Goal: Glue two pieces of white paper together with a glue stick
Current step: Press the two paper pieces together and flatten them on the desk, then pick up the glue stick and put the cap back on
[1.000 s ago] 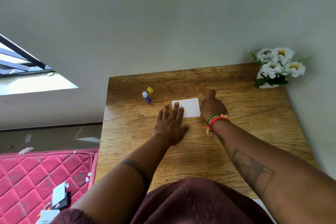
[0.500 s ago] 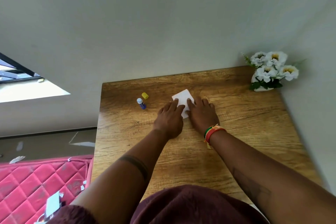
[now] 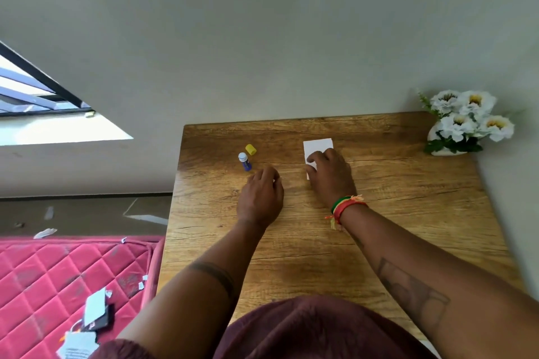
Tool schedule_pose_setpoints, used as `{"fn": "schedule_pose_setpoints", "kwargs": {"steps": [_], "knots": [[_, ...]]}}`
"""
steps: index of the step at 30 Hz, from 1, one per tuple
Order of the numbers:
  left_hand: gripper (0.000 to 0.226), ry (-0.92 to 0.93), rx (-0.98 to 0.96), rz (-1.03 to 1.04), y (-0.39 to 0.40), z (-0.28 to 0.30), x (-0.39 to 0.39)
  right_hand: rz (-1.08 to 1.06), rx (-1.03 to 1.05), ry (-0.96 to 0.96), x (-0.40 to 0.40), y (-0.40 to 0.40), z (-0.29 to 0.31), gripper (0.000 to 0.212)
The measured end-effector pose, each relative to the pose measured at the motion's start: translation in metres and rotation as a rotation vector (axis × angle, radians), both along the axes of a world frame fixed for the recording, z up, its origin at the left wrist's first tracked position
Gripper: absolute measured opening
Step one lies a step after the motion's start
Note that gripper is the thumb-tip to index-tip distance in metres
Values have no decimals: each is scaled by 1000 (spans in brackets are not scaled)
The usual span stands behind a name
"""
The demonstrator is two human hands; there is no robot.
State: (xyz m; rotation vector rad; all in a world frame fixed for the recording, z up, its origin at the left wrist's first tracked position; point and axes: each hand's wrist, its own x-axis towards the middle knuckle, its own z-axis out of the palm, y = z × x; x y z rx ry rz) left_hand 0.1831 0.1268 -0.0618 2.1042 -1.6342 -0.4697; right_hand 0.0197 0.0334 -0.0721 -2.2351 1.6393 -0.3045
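A white paper (image 3: 318,146) lies on the wooden table (image 3: 379,213), long side pointing away from me. My right hand (image 3: 331,176) rests on its near part with fingers pressing it down; whether it is one sheet or two stacked I cannot tell. My left hand (image 3: 261,197) hovers left of the paper, fingers loosely curled, holding nothing. Just beyond it stands the blue glue stick (image 3: 245,161), uncapped, with its yellow cap (image 3: 250,149) lying beside it.
A white vase of white flowers (image 3: 463,124) stands in the table's far right corner against the wall. Left of the table a red quilted mattress (image 3: 58,280) lies on the floor with paper scraps on it.
The paper has been turned and shifted right under my right hand. My left hand has come off it and moved left toward the glue stick.
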Motion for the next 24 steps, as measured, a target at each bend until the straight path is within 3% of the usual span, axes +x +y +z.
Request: {"fn": "schedule_pose_setpoints", "kwargs": {"steps": [11,15,20,24], "knots": [[15,125,69,343,26,-9,50,182,63,-171,76,6,-1,21],[25,245,59,444,19,-13,63,221,69,-168,101,-5,-4,36],[57,261,77,383,7,-17,69,304,40,-32,122,-20,-9,67],[54,273,55,321,-2,-20,72,404,-5,29,124,-31,-14,58]]}}
